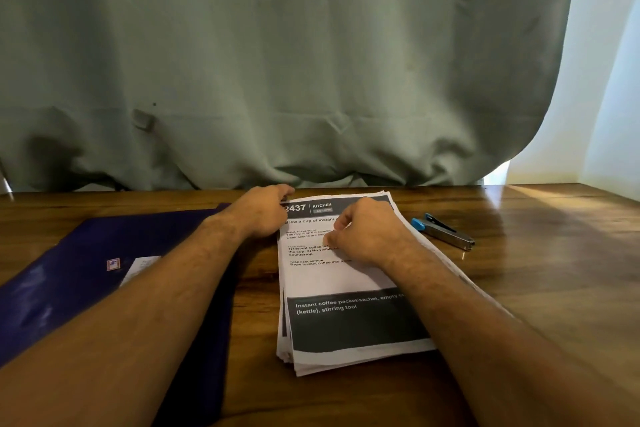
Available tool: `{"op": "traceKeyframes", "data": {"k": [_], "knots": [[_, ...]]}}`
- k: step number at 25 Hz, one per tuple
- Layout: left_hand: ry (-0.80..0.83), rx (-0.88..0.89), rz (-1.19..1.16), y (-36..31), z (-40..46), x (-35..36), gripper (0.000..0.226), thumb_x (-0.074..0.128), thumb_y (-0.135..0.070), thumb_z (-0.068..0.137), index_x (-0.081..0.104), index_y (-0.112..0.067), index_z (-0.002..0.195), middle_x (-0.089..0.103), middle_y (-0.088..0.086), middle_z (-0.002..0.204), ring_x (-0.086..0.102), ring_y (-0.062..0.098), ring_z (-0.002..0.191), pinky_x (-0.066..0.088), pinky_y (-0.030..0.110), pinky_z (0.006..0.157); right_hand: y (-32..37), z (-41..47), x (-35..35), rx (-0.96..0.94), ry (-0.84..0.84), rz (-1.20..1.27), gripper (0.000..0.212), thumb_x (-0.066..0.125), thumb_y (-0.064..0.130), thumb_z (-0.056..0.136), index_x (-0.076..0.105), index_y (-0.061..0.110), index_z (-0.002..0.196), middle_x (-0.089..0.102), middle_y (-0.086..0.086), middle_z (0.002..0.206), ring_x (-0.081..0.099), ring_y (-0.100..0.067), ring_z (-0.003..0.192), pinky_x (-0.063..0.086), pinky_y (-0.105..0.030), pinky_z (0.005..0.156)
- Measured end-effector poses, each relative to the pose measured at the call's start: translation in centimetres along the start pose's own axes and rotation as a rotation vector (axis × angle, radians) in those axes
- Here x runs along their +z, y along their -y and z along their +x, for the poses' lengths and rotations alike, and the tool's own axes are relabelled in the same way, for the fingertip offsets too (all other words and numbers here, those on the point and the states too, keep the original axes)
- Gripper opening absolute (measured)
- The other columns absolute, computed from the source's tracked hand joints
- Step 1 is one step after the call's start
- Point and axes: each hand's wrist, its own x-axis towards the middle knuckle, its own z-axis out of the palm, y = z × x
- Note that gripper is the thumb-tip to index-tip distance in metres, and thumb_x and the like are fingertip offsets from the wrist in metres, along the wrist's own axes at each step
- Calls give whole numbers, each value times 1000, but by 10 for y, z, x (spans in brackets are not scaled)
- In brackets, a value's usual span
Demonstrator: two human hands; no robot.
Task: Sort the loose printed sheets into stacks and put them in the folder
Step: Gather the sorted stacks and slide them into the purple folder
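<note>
We are covering parts of the top sheet's (332, 281) print with both hands. The folder (86, 253) is running off the left edge, its small label (113, 264) too blurred to read.

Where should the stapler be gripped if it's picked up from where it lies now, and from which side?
Probably across the bare metal middle of the stapler, pinching its two long sides from above. It lies flat on the wooden table, slanting from its blue far end to its near right end, apart from the stack of sheets. The right hand is nearer.
</note>
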Motion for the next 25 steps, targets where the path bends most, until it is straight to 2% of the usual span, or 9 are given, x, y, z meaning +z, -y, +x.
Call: {"op": "traceKeyframes", "data": {"k": [4, 8, 10, 13, 16, 18, 21, 23, 25], "knots": [[-32, 21, -58, -1, -2, 6, 56, 58, -24, 100, 37, -28, 152, 62, 1, 136, 61, 17, 118, 55, 36, 98, -1, 1, 3, 8, 18, 0, 35, 75, 33, 84, 67, 17, 114, 68, -3, 110, 63, -16, 97, 55, -33, 86], [-152, 53, -193, -4, -3, 3, 55, 70, -25, 94, 49, -23, 145, 66, 0, 128, 61, 8, 99, 52, 20, 76, -3, 3, 5, 6, 22, 2, 31, 75, 32, 84, 69, 17, 110, 70, -2, 104, 62, -15, 90, 53, -29, 78], [-172, 57, -275, -2, -2, 2, 40, 74, -24, 91, 63, -21, 129, 72, 0, 117, 64, 5, 90, 52, 18, 71, -3, 3, 6, 4, 3, 0, 29, 76, 32, 83, 70, 18, 107, 69, 1, 100, 60, -12, 83, 50, -27, 71], [-186, 30, -513, 0, -1, 3, 9, 73, -21, 91, 71, -20, 100, 77, 1, 95, 73, 11, 83, 60, 33, 81, -4, 2, 5, -5, -45, 24, 24, 77, 32, 82, 70, 21, 102, 64, 4, 91, 57, -10, 77, 48, -25, 70], [-194, -11, -794, -2, -1, 1, 2, 66, -15, 96, 66, -15, 99, 78, 8, 93, 76, 22, 83, 61, 39, 80, -8, 3, -3, -70, -158, 102, 23, 74, 33, 84, 70, 25, 105, 66, 3, 99, 61, -12, 88, 52, -27, 83], [-193, -23, -908, -4, -3, 0, 4, 63, -14, 98, 63, -17, 96, 78, 7, 88, 77, 23, 79, 62, 36, 69, -11, 4, -13, -161, -273, 137, 20, 70, 31, 87, 69, 28, 106, 67, 5, 97, 60, -9, 85, 52, -27, 87], [-210, -9, -1007, -7, -8, -5, 9, 60, -10, 99, 63, -16, 93, 76, 2, 77, 75, 17, 68, 57, 26, 52, -18, 4, -27, -301, -474, 100, 22, 65, 27, 89, 67, 30, 111, 59, 8, 101, 52, -8, 94, 43, -25, 92], [-248, -10, -1072, -7, -12, -12, 10, 59, -7, 100, 63, -15, 94, 75, 1, 77, 74, 14, 65, 56, 24, 52, -25, 4, -33, -309, -570, 90, 30, 65, 25, 88, 62, 32, 117, 50, 7, 112, 42, -10, 106, 35, -27, 98], [-286, -24, -1145, -8, -18, -20, 11, 58, -6, 99, 63, -14, 93, 75, 3, 78, 74, 16, 65, 57, 26, 51, -30, 1, -37, -289, -617, 119, 45, 70, 22, 83, 56, 33, 124, 40, 8, 116, 34, -10, 109, 31, -28, 101]]}}
